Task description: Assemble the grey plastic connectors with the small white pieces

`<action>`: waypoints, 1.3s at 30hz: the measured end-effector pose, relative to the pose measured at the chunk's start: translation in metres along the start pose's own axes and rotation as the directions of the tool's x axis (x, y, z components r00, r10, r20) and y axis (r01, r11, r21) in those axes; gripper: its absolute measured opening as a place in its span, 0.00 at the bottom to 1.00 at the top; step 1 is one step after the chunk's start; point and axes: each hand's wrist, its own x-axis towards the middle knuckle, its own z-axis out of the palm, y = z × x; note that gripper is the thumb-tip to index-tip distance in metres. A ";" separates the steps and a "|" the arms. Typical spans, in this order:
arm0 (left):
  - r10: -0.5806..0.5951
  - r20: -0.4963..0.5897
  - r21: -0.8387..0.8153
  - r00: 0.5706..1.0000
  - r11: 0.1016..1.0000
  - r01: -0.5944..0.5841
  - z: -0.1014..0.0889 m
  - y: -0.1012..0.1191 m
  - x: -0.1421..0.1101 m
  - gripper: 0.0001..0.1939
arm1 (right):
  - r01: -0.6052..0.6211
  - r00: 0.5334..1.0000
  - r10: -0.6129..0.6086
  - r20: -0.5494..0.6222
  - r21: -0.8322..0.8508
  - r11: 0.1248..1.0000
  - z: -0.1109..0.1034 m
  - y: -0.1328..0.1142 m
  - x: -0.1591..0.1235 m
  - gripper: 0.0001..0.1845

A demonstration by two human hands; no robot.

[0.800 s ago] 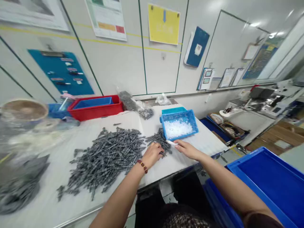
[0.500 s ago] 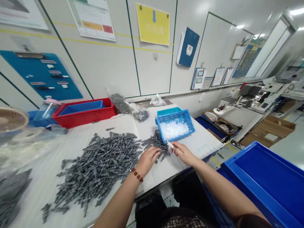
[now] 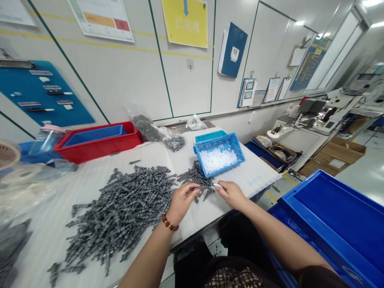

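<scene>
My left hand (image 3: 182, 201), with a beaded bracelet at the wrist, pinches a slim grey part (image 3: 204, 187) that points to the right. In my right hand (image 3: 233, 195) is a white stick-like tool (image 3: 217, 185), its tip close to the end of that part; I cannot tell whether they touch. Just behind both hands lies a small heap of grey parts (image 3: 192, 173). A blue basket (image 3: 207, 174), tilted toward me, holds small white pieces (image 3: 218, 158). To the left of my hands spreads a large pile of similar grey parts (image 3: 123, 208).
A red bin (image 3: 99, 151) with a blue tray inside stands at the back left, beside bags of grey parts (image 3: 147, 127). A teal tray (image 3: 211, 136) sits behind the basket. Large blue crates (image 3: 336, 216) stand right of the table.
My right hand has drawn the white tool down from the basket's near edge to the end of the grey part in my left hand. The whole view has shifted slightly.
</scene>
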 end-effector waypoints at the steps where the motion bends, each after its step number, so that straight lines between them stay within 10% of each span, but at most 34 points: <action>1: 0.037 -0.002 0.032 0.999 0.999 -0.037 0.000 0.001 0.000 0.07 | -0.005 1.000 0.006 0.010 -0.032 0.999 0.000 -0.001 -0.001 0.16; 16: 0.310 0.134 0.349 0.941 0.874 -0.338 0.004 0.002 -0.006 0.09 | 0.096 0.991 -0.043 0.127 -0.447 0.889 -0.004 -0.016 -0.004 0.16; 39: 0.151 0.255 0.233 0.955 0.949 -0.212 0.002 0.003 -0.005 0.11 | 0.134 0.977 -0.061 0.205 -0.365 0.921 -0.001 -0.013 -0.005 0.15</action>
